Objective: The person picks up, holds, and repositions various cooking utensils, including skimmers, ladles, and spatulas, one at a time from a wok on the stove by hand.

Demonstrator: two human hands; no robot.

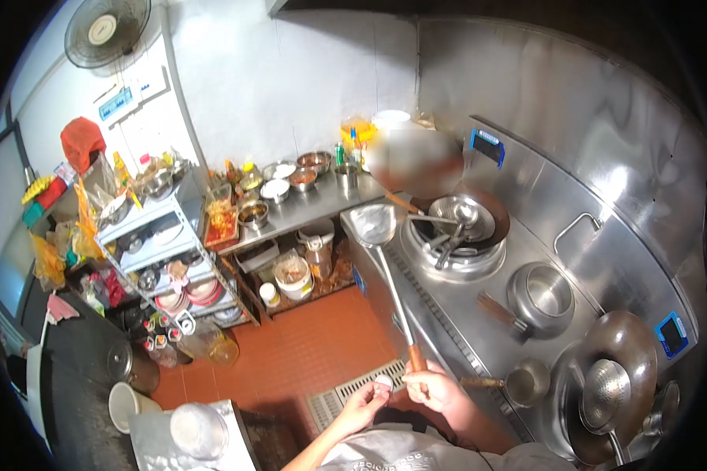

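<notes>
In my right hand (438,388) is the wooden handle of a long metal wok spatula (393,294), the fingers closed round it. Its broad blade (373,225) points away from me, above the front edge of the steel stove. My left hand (363,410) is closed beside it, in front of my body. A small pale, rounded object (383,381) shows at the left fingertips, too small to name. Right of my right hand, a wooden-handled ladle-like pot (526,382) rests on the stove.
A wok (492,216) with strainers sits on the far burner, and a large wok (635,345) with a perforated skimmer (607,392) is at right. A lidless pot (543,290) stands between. Bowls line the back counter (322,196). Shelves (145,235) stand left; below are tiled floor and a drain grate (346,396).
</notes>
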